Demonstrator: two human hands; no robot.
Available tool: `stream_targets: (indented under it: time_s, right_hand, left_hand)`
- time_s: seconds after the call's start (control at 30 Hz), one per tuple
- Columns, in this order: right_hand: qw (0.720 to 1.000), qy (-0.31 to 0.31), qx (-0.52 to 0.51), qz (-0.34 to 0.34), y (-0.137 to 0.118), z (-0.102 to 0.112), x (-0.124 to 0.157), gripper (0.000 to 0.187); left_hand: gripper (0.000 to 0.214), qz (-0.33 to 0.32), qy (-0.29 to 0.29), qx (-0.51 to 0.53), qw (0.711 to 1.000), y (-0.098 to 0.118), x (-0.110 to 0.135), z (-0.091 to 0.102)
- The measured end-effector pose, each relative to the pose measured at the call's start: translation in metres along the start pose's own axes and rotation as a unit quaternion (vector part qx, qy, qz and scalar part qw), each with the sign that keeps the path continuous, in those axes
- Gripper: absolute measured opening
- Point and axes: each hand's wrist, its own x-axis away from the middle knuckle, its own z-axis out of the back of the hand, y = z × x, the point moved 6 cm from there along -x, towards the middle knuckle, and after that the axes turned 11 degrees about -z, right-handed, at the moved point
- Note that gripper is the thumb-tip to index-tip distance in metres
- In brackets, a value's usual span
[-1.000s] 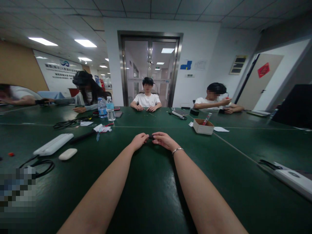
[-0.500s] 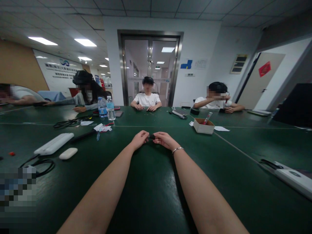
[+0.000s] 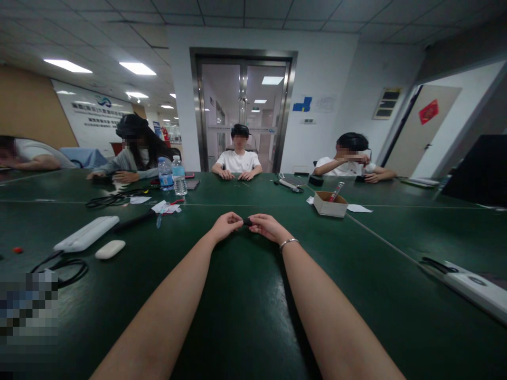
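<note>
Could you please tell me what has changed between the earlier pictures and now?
At left, the co-worker's outstretched grey sleeve has drawn in, toward the right of the picture. At right, another co-worker's hand has risen toward the face. The wearer's left hand and right hand stay at the small dark object, with no visible release. Bottles and box stayed put.

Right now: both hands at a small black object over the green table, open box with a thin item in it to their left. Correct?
Wrong side: the open box sits to the hands' right, as the head view shows. Rest stands: left hand and right hand at the small black object over the green table, thin item in the box.
</note>
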Motion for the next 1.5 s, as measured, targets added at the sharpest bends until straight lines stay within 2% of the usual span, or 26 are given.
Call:
stream_targets:
  time_s: [0.1,0.33,0.47,0.63,0.8,0.97,1.17,1.33,1.5]
  right_hand:
    - [1.000,0.008,0.014,-0.003,0.001,-0.001,-0.001,0.005]
    - [0.994,0.059,0.082,-0.036,0.001,-0.004,-0.004,0.017]
    - [0.992,0.061,0.100,-0.043,0.001,-0.005,-0.004,0.016]
    - [0.996,0.042,0.066,-0.030,0.002,-0.003,-0.003,0.012]
    - [0.999,0.010,0.034,-0.001,0.001,-0.001,0.000,0.002]
    - [0.999,0.003,0.041,0.005,0.000,-0.001,0.002,0.013]
    - [0.998,-0.026,0.055,0.016,0.001,-0.002,0.000,0.022]
    - [0.998,-0.032,0.057,0.020,0.000,-0.004,0.001,0.024]
    - [0.997,-0.026,0.067,0.025,-0.001,-0.007,0.003,0.025]
  left_hand:
    - [0.029,-0.017,0.001,-0.016,1.000,0.004,0.001,0.001]
    - [0.026,-0.034,0.010,-0.100,0.994,0.004,0.001,0.003]
    - [0.026,-0.029,0.016,-0.123,0.992,0.002,0.001,0.005]
    - [0.028,-0.051,0.027,-0.118,0.991,0.006,0.002,0.005]
    - [0.028,-0.012,0.004,-0.058,0.998,-0.003,0.002,0.001]
    - [0.030,0.026,-0.022,-0.044,0.998,-0.011,-0.001,-0.001]
    - [0.043,0.021,-0.036,-0.153,0.987,-0.008,-0.001,0.001]
    - [0.052,0.020,-0.028,-0.291,0.956,0.003,0.002,0.003]
    - [0.052,0.060,-0.007,-0.348,0.936,0.013,0.004,0.003]
